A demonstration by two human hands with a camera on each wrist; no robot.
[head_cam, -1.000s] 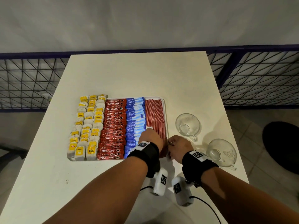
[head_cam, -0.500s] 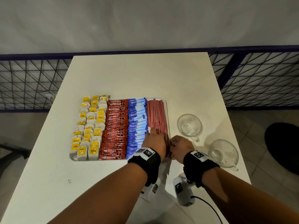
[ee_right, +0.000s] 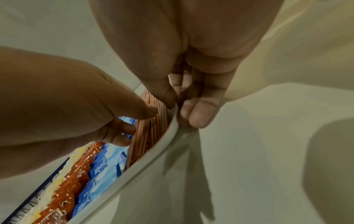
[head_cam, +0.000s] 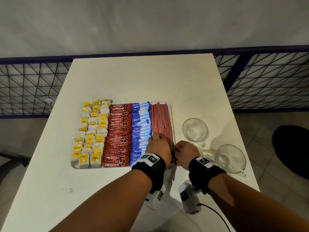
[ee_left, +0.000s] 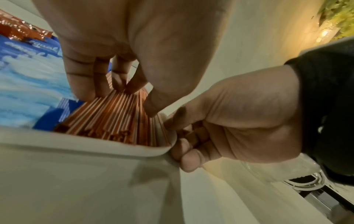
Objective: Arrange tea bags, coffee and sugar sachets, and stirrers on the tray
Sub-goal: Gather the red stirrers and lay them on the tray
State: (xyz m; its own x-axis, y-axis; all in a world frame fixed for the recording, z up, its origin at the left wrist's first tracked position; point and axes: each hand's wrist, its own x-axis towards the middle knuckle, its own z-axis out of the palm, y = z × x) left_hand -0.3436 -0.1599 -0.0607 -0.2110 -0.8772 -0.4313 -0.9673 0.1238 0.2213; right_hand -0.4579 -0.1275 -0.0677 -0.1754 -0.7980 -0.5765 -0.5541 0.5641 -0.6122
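Note:
A white tray (head_cam: 160, 101) holds columns of yellow-tagged tea bags (head_cam: 92, 131), red coffee sachets (head_cam: 118, 131), blue sugar sachets (head_cam: 140, 124) and red stirrers (head_cam: 161, 118). My left hand (head_cam: 156, 139) lies on the near part of the stirrer column. In the left wrist view its fingertips (ee_left: 118, 84) and thumb press down on the stirrers (ee_left: 114, 115). My right hand (head_cam: 179, 151) sits against the tray's right rim (ee_right: 153, 160), curled round a few stirrers (ee_right: 191, 84) held between thumb and fingers.
Two empty glass cups (head_cam: 194, 129) (head_cam: 229, 158) stand right of the tray, close to my right hand. The white table (head_cam: 142, 77) extends beyond the tray. A blue mesh railing (head_cam: 267, 81) runs behind it.
My left hand has turned from lying across the stirrers to pointing along them, still on the same spot. My right hand has stayed at the tray's right rim.

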